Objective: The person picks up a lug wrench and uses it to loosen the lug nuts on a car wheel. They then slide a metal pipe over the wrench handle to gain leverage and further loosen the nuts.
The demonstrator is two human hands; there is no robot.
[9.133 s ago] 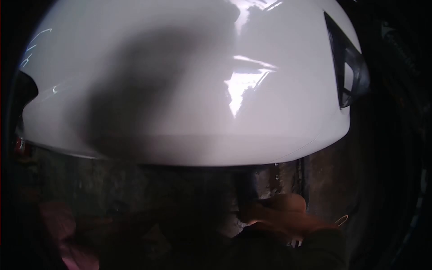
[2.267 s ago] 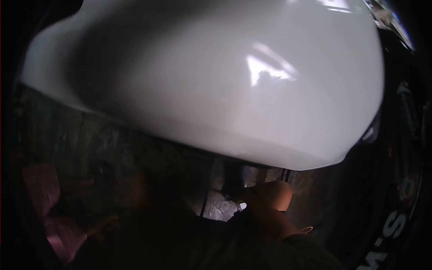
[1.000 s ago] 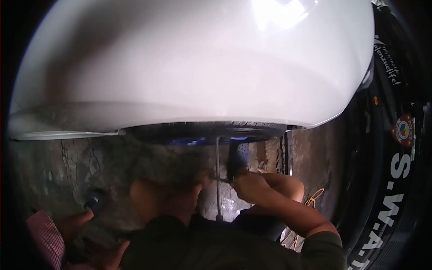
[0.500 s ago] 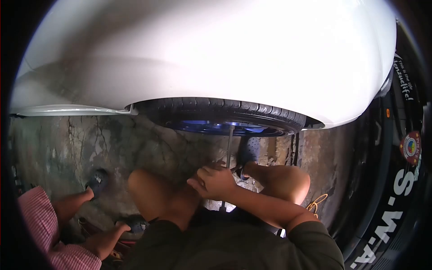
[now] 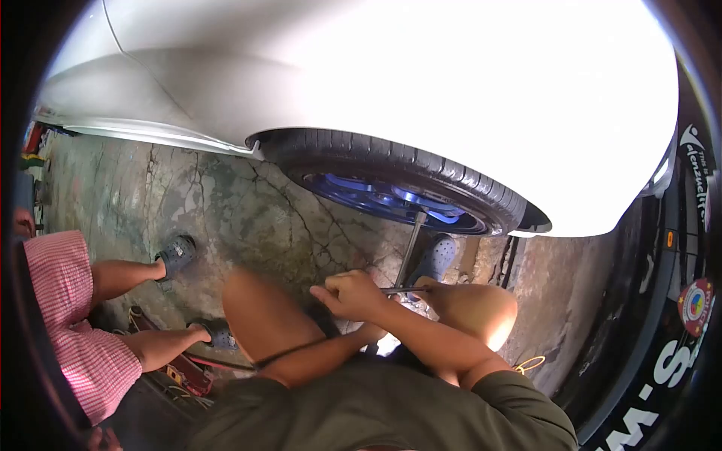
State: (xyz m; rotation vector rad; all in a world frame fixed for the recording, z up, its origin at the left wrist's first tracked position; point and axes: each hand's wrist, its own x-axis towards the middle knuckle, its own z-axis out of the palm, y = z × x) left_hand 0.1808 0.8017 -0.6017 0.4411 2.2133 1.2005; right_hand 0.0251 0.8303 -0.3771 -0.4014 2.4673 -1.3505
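Observation:
A metal cross wrench [image 5: 411, 252] reaches from the blue rim [image 5: 391, 198] of a black tyre [image 5: 421, 161] toward me, its crossbar lying sideways near my knees. My right hand [image 5: 352, 295] is closed round the left end of that crossbar. My left hand [image 5: 373, 331] is below my right wrist, near the wrench's lower arm; its fingers are mostly hidden. The tyre sits in the wheel arch of a white car [image 5: 451, 83].
Another person's legs [image 5: 124, 278] and checked clothing are at the left. A red tool or jack [image 5: 188, 376] lies by their feet. Cracked concrete floor [image 5: 226, 218] runs below the car. A dark vehicle [image 5: 662, 301] with lettering stands at the right.
The view has turned, showing more of the rim and the left side. The wrench's crossbar has come into sight. My left hand has shifted down and right, under my right forearm.

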